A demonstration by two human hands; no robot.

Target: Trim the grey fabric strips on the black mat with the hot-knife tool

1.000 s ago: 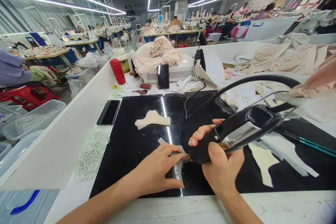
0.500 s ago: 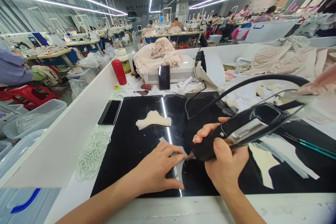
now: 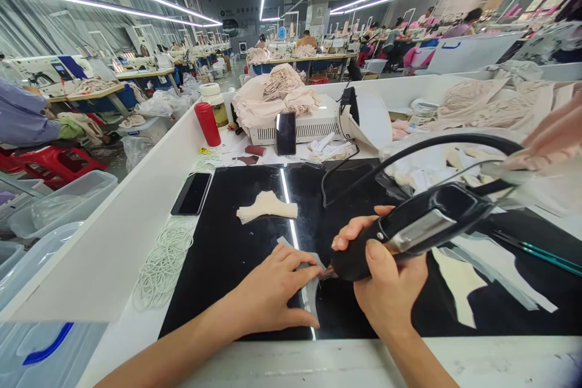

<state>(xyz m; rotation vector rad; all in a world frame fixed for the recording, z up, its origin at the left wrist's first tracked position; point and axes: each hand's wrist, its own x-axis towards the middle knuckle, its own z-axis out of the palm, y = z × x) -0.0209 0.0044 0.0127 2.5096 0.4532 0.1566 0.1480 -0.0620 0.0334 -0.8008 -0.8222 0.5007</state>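
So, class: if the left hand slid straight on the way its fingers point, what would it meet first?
Probably the tip of the black tool in the right hand, just beyond the left hand; depth is unclear.

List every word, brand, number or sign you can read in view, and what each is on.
None reads clearly enough to quote.
Back wall: a logo and a row of characters, too small and blurred.
Pillar: a sign with a triangle, any wording too small.
Yellow label by the red cylinder: too small.
White slips by the upright phone: any print unreadable.
Black handheld tool: no legible text.
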